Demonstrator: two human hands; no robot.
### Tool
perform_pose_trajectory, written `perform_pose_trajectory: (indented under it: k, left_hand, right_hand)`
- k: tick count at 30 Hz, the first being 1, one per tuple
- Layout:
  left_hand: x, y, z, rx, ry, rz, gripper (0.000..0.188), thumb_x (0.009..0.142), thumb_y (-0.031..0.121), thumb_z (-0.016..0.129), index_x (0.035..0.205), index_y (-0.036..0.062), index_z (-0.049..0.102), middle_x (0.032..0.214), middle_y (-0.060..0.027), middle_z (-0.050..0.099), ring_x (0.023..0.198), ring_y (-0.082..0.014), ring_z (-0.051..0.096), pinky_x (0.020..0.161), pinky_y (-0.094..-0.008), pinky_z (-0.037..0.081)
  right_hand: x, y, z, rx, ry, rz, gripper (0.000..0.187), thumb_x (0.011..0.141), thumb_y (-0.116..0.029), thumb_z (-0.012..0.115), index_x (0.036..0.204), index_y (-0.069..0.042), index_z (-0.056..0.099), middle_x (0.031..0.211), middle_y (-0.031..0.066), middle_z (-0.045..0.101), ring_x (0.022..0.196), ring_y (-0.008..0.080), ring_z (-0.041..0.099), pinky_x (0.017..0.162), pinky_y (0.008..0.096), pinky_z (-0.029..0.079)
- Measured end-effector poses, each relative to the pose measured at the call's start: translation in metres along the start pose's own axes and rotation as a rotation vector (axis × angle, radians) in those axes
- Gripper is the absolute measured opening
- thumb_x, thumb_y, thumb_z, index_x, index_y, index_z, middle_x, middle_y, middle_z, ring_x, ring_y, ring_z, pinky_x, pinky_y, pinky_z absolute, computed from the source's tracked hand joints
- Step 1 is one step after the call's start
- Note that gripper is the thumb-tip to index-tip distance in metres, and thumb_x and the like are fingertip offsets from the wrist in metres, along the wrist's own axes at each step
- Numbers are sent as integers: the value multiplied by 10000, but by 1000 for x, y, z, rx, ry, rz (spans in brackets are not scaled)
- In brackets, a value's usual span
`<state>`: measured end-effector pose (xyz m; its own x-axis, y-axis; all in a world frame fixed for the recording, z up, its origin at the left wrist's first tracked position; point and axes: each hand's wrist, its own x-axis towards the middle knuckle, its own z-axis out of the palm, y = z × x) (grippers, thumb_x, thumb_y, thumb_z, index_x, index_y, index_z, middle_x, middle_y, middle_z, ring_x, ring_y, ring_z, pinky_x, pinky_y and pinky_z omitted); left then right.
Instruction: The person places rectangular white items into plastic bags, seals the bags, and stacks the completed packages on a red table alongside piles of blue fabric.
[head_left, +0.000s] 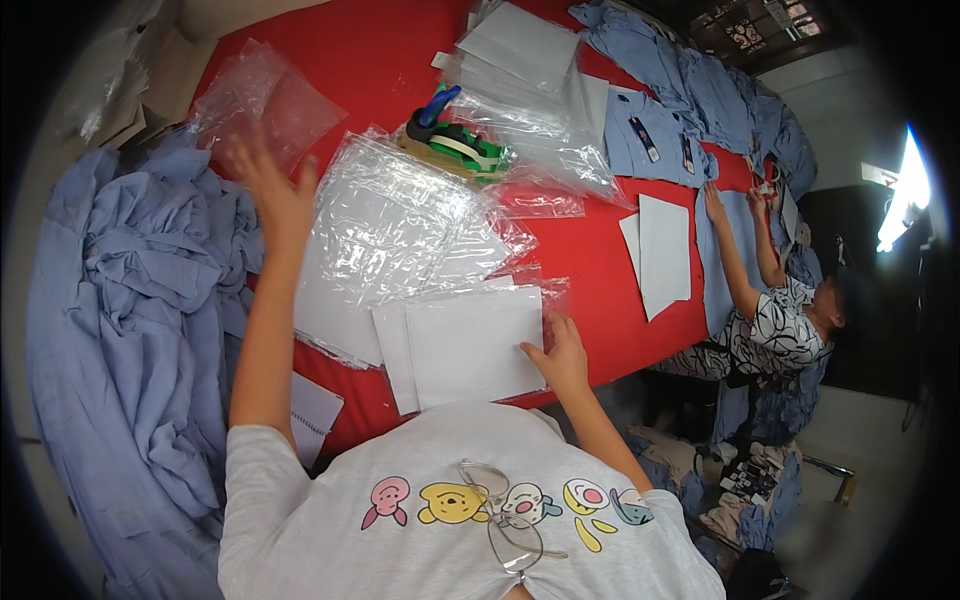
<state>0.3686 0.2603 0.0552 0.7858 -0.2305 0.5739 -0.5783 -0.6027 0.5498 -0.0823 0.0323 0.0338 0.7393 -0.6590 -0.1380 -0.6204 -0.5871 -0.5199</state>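
My left hand is raised, slightly blurred, with fingers spread; it overlaps the lower edge of a loose clear plastic bag and appears to hold nothing. At the right edge of a white sheet rests my right hand, thumb over the sheet and fingers apart from it along the edge. Clear plastic shows around that edge, and more white sheets lie beneath. Between my hands sits a stack of shiny clear bags with white sheets inside.
A green tape dispenser stands behind the stack on the red tabletop. Crumpled blue cloth is piled at left. More bags, white sheets and folded blue shirts lie beyond. A co-worker handles blue cloth at right.
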Motion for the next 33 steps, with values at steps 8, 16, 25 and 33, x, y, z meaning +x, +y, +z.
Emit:
perform_pose_trajectory:
  k: [8,16,25,33]
  left_hand:
    - [-245,139,4,-52,-818,225,908,925,561,779,1688,206,438,1831,-193,138,1690,-439,68,1318,-687,72]
    - [-319,186,-4,140,-953,378,1074,807,794,734,1714,335,388,1838,-132,156,1692,-398,99,1322,-692,62]
    - [-349,213,-3,197,-934,395,1041,828,808,703,1699,308,428,1831,-147,179,1685,-421,117,1321,-689,49]
    - [-363,234,1,220,-946,401,1034,829,810,702,1694,309,437,1834,-133,184,1687,-408,127,1326,-678,54]
  right_hand:
    - [34,24,-16,-4,13,129,841,792,-276,950,1489,-32,548,1440,194,553,1327,423,568,1052,507,541]
    - [40,103,-7,99,52,-100,211,905,-149,831,973,22,727,972,186,694,911,380,711,819,474,574]
    - [3,120,-24,54,23,-219,237,903,-192,838,936,15,727,878,176,682,889,394,712,797,483,571]
    - [14,174,-55,606,-237,150,140,974,-44,800,894,49,733,743,65,725,654,88,638,618,277,525]
